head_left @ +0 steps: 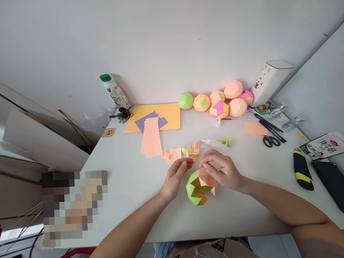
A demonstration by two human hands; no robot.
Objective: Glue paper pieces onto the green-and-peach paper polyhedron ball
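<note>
A half-built paper ball (199, 187) of green and peach folded units lies on the white table (128, 176) between my hands. My left hand (175, 178) hovers just left of it, fingers curled with the tips pinched together near small folded pieces (190, 151). My right hand (222, 170) rests over the ball's upper right side, fingers bent and touching its peach flaps. What either hand pinches is too small to make out.
Several finished paper balls (219, 100) line the wall. A yellow sheet (160, 116), a peach strip (151, 137), a glue tube (219, 142), scissors (271, 140), a cutter (302, 169), a bottle (115, 91), keys (122, 115) and a dark tablet (336, 186) lie around.
</note>
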